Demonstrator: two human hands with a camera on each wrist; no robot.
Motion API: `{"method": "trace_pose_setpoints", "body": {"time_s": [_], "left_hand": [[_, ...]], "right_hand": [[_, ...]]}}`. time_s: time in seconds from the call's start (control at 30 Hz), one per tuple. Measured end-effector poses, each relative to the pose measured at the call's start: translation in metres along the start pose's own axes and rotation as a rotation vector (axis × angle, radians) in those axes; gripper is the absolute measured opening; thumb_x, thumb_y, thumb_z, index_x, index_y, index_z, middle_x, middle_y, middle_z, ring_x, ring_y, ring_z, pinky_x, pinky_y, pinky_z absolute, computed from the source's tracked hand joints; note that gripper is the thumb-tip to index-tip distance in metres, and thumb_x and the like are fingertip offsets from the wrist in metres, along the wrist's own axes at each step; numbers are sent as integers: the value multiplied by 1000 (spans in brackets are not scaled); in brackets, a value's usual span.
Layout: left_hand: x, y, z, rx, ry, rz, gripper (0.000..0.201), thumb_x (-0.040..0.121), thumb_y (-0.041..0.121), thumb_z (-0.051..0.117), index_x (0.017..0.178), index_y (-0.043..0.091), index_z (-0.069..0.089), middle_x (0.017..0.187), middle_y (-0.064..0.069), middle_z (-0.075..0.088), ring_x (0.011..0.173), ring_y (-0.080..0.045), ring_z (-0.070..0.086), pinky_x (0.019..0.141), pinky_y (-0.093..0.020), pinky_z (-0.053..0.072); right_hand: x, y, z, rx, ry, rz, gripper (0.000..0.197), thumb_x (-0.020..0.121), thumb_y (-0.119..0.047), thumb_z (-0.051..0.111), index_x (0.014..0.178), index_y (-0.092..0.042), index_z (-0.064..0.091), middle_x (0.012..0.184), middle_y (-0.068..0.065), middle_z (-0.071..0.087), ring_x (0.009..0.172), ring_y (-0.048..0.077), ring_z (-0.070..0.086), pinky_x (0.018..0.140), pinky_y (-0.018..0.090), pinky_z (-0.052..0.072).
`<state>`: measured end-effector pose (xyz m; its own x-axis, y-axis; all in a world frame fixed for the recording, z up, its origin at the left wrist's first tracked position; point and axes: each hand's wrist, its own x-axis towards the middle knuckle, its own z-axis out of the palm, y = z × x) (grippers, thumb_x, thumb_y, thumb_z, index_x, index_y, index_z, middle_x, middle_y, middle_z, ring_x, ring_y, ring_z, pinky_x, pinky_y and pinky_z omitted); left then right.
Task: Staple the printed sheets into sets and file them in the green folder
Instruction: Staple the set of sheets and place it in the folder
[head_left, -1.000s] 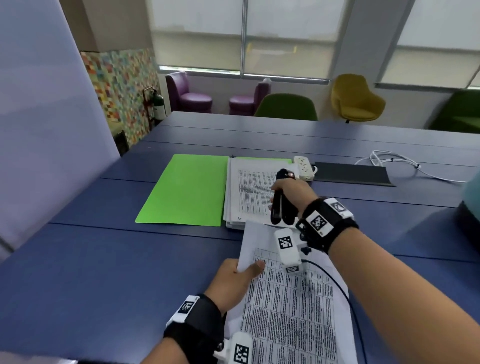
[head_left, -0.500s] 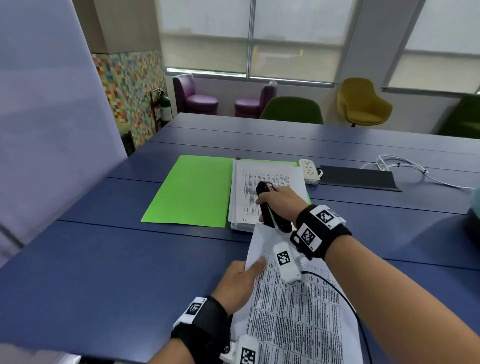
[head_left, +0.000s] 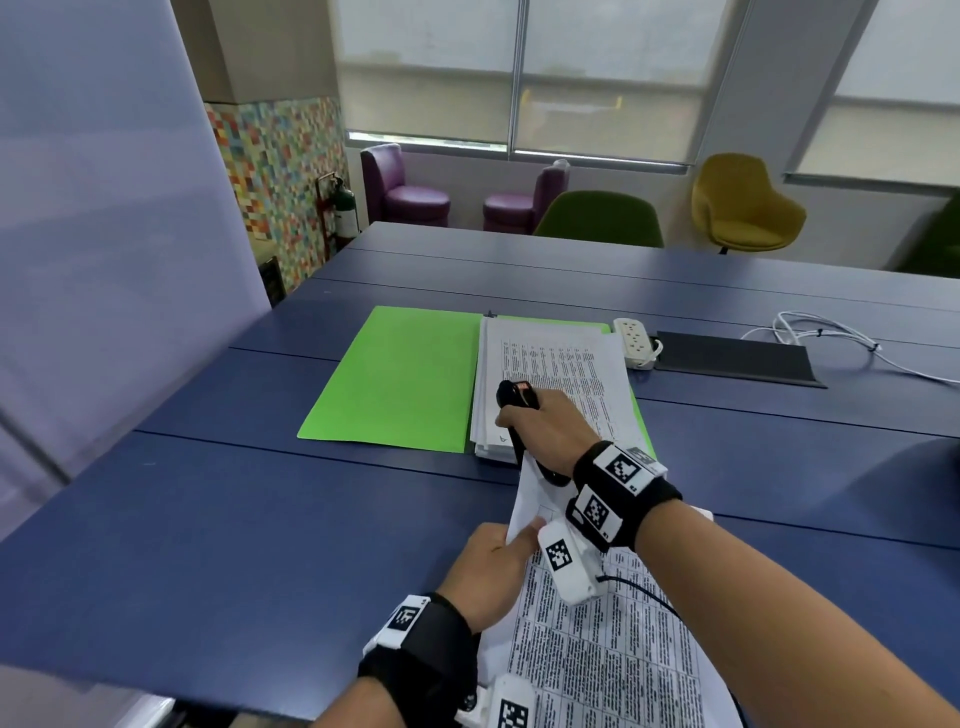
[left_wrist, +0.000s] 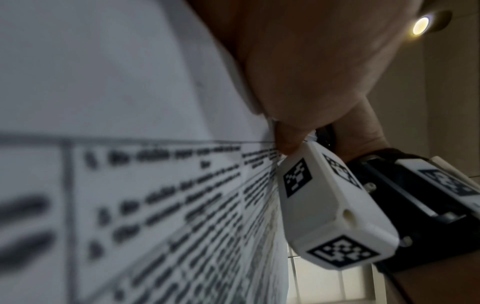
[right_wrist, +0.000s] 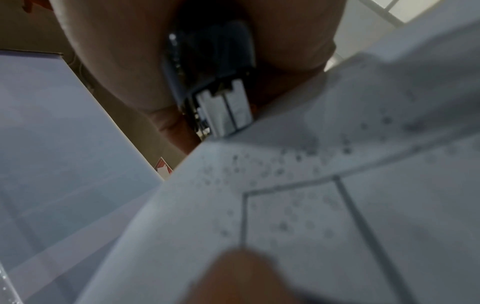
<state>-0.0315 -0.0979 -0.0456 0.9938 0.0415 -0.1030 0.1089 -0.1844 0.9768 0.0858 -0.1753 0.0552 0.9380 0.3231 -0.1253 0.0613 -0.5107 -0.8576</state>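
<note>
My left hand (head_left: 498, 561) pinches the left edge of a set of printed sheets (head_left: 613, 649) near its top corner, thumb on top; the sheets (left_wrist: 130, 185) fill the left wrist view. My right hand (head_left: 550, 426) grips a black stapler (head_left: 519, 410) whose mouth sits over the set's top left corner. In the right wrist view the stapler's metal end (right_wrist: 223, 111) meets the paper's edge (right_wrist: 285, 185). The green folder (head_left: 400, 379) lies open farther back, with a stack of printed sheets (head_left: 550, 374) on its right half.
The blue table (head_left: 208, 545) stretches wide around the work. A white power strip (head_left: 634, 340), a black cable cover (head_left: 732, 358) and white cables (head_left: 826, 338) lie at the back right. Chairs (head_left: 597, 218) stand behind the table. A pale partition (head_left: 104, 234) stands on the left.
My right hand has brought the stapler back from over the stack down to the top left corner of the held set. My left hand has lifted that corner a little.
</note>
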Motion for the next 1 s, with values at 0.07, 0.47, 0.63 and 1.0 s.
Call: {"method": "trace_pose_setpoints", "body": {"time_s": [0.07,0.47,0.63,1.0], "left_hand": [[0,0,0,7,7,-2,51,98,46,49,58,18,31,48,10,21,43,-10,17,47,-27,15],[10,-21,2,32,-82,13,66,76,84,42,80,21,60,72,-2,48,65,-15,38,62,-31,32],[14,-26,3,38,-100,29,77,82,76,39,85,2,60,73,-3,49,67,-16,39,64,-32,33],[20,-37,4,-7,-114,15,70,75,85,40,79,19,60,77,-1,51,71,-14,43,67,-32,34]], "right_hand": [[1,1,1,33,23,0,20,85,-21,66,69,-17,54,61,0,51,55,19,47,60,29,39],[3,3,0,67,50,-12,13,84,-22,66,75,-15,58,65,2,54,59,20,50,62,30,41],[5,2,1,52,45,-10,13,82,-22,67,76,-14,58,65,1,53,59,19,49,62,30,40],[0,2,2,100,28,0,16,83,-20,66,73,-14,55,63,4,53,55,22,51,59,31,44]]}}
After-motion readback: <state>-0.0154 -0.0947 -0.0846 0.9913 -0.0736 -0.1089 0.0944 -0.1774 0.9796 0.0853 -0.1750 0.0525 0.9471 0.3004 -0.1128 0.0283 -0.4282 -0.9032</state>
